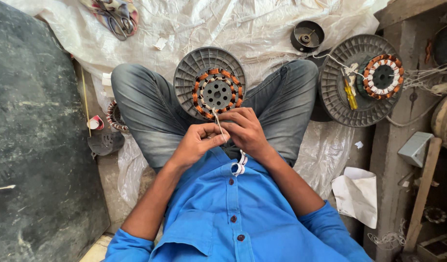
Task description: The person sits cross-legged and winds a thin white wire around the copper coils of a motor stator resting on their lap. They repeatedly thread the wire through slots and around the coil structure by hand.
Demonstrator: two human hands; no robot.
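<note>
I sit cross-legged in jeans and a blue shirt. On my lap rests a grey ribbed plastic spool disc (192, 65) carrying a round motor stator (217, 93) wound with orange copper coils and white insulation. My left hand (194, 143) and my right hand (244, 130) meet at the stator's near edge, fingers pinched on a thin white thread (218, 124) that runs up to the winding. White sleeve pieces (239, 167) hang at my shirt front below the hands.
A second grey spool disc (340, 104) at right bears another wound stator (382, 76) and a yellow-handled tool (350, 94). Scissors (117, 22) lie top left on white plastic sheeting (243, 24). A dark stone slab (34, 136) fills the left; wooden boards (393, 145) stand right.
</note>
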